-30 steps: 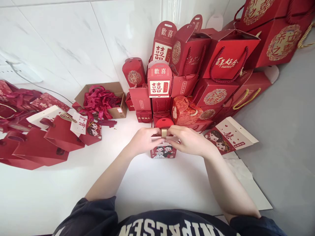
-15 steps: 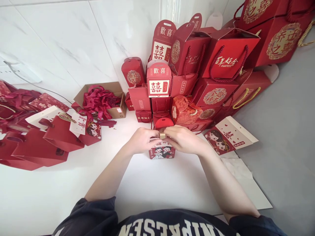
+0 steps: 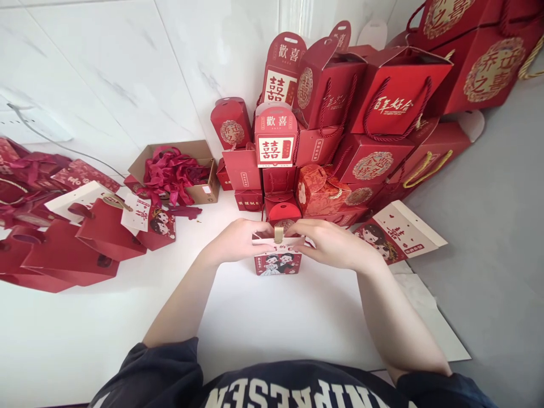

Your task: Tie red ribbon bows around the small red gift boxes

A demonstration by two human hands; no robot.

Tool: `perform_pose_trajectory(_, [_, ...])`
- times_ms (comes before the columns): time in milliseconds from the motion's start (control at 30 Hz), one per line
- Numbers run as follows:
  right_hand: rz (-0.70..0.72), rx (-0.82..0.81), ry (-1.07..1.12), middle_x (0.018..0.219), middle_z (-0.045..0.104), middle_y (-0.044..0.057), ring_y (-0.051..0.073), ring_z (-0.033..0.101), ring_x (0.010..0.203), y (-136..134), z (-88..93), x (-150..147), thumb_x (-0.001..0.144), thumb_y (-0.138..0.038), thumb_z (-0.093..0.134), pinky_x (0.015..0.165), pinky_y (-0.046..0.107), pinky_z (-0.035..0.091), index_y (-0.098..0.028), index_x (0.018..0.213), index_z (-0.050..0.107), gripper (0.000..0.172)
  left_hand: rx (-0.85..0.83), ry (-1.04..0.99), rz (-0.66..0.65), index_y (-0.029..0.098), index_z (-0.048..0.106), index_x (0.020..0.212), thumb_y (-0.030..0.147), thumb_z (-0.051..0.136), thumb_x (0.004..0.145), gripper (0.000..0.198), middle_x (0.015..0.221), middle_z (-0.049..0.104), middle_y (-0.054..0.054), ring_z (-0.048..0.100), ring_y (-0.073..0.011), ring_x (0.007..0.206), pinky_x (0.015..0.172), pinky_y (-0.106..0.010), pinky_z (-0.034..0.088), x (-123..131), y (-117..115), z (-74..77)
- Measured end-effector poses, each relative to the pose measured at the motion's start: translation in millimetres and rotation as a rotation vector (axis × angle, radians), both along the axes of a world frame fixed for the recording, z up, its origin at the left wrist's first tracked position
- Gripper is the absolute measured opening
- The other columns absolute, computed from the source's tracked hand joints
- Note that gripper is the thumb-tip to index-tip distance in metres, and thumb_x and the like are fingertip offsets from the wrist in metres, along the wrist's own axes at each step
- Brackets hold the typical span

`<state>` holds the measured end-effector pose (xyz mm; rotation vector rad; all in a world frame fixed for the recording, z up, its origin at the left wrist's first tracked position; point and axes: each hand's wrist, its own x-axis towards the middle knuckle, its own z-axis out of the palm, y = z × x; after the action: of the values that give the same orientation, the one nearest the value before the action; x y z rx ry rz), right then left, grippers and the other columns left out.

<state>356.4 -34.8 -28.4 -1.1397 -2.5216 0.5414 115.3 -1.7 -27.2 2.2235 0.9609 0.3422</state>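
A small red and white gift box (image 3: 278, 264) with a cartoon wedding couple on its front stands upright on the white table. A short gold strap (image 3: 279, 234) rises in the middle of its top. My left hand (image 3: 243, 240) pinches the box's upper left side, thumb along the front and fingers behind. My right hand (image 3: 325, 242) grips the upper right side in the same way. The fingertips of both hands lie partly hidden behind the top edge. Just behind the box is a red box with a rounded flap (image 3: 284, 213).
Stacked red gift boxes (image 3: 325, 90) stand against the tiled wall. A cardboard box (image 3: 199, 150) of dark red ribbons (image 3: 170, 175) sits back left. Several red boxes (image 3: 63, 255) fill the left side. To the right, a cream and red box (image 3: 399, 232) leans near the grey surface (image 3: 501, 238).
My hands have moved apart, from the gold strap at the middle to the two upper sides of the box. More of the strap and top edge now shows.
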Motion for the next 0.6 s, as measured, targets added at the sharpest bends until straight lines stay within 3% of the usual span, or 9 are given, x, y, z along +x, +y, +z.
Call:
perform_pose_trajectory(133, [-0.062, -0.035, -0.011, 0.101, 0.066, 0.005, 0.02, 0.063, 0.09, -3, 4.3, 8, 0.093, -0.028, 0.054, 0.078, 0.029, 0.045, -0.022, 0.107, 0.061, 0.017, 0.016, -0.027, 0.043, 0.017, 0.069, 0.086, 0.043, 0.06, 0.085, 0.028, 0.079, 0.068, -0.001, 0.06, -0.014, 0.074, 0.068, -0.021, 0.045, 6, -2, -4.3])
perform_pose_trajectory(367, [-0.079, -0.082, 0.01, 0.102, 0.067, 0.002, 0.02, 0.063, 0.091, -8, 6.3, 8, 0.096, -0.032, 0.049, 0.079, 0.031, 0.046, -0.025, 0.104, 0.06, 0.016, 0.22, 0.251, 0.076, 0.016, 0.069, 0.072, 0.05, 0.053, 0.088, 0.041, 0.068, 0.067, -0.004, 0.058, -0.0151, 0.061, 0.059, -0.024, 0.035, 6, -10, -4.9])
perform_pose_trajectory(467, [-0.096, -0.103, 0.001, 0.104, 0.067, 0.002, 0.021, 0.063, 0.092, -9, 6.5, 11, 0.096, -0.036, 0.047, 0.08, 0.032, 0.047, -0.026, 0.104, 0.06, 0.018, 0.228, 0.342, 0.122, 0.017, 0.068, 0.075, 0.053, 0.052, 0.087, 0.041, 0.072, 0.069, -0.006, 0.059, -0.0175, 0.064, 0.058, -0.025, 0.034, -7, -19, -7.0])
perform_pose_trajectory(600, [-0.107, -0.114, 0.006, 0.109, 0.066, 0.003, 0.022, 0.063, 0.095, -8, 4.3, 16, 0.098, -0.04, 0.043, 0.082, 0.034, 0.047, -0.026, 0.107, 0.06, 0.024, 0.1, 0.369, 0.205, 0.017, 0.065, 0.074, 0.055, 0.049, 0.088, 0.044, 0.071, 0.067, -0.005, 0.058, -0.0165, 0.062, 0.056, -0.025, 0.033, -43, -38, -6.7])
